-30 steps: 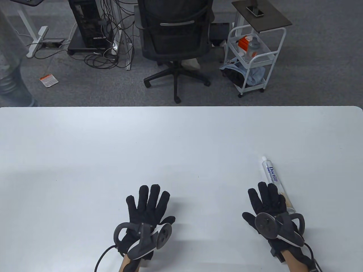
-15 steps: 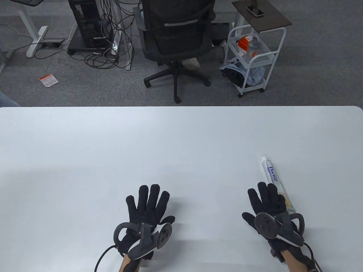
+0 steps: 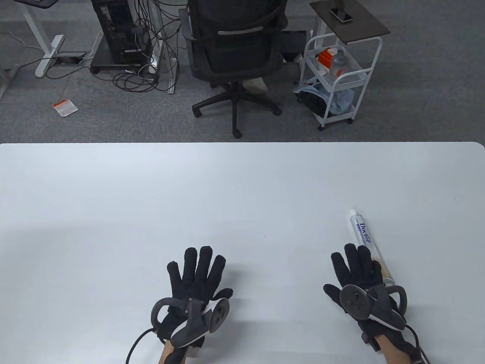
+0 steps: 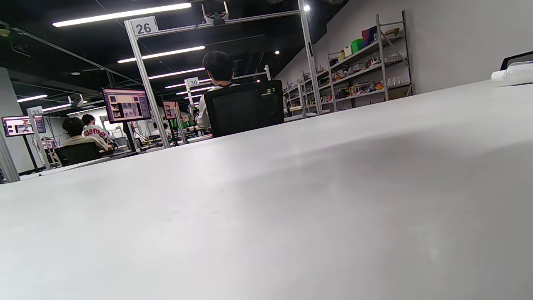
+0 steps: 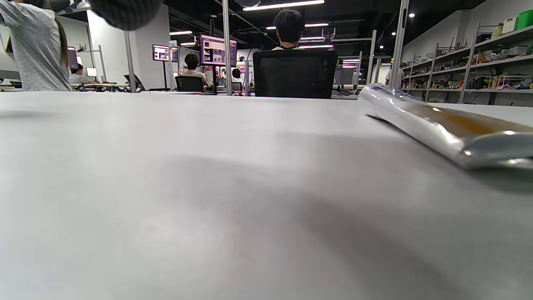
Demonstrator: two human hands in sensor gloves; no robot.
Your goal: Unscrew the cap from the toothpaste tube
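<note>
A silver toothpaste tube point(image 3: 365, 237) marked "Doctor" lies flat on the white table point(image 3: 242, 182) at the right, its white cap point(image 3: 353, 211) pointing away from me. My right hand point(image 3: 358, 267) lies flat with fingers spread just left of the tube's lower half, holding nothing. My left hand point(image 3: 199, 271) lies flat and spread near the table's front middle, holding nothing. The tube shows close at the right in the right wrist view point(image 5: 437, 121), and its cap end shows far right in the left wrist view point(image 4: 514, 74).
Beyond the table's far edge stand a black office chair point(image 3: 235, 49), a white trolley point(image 3: 337, 76) and a computer tower with cables point(image 3: 121, 34). Cables run from both wrists off the front edge.
</note>
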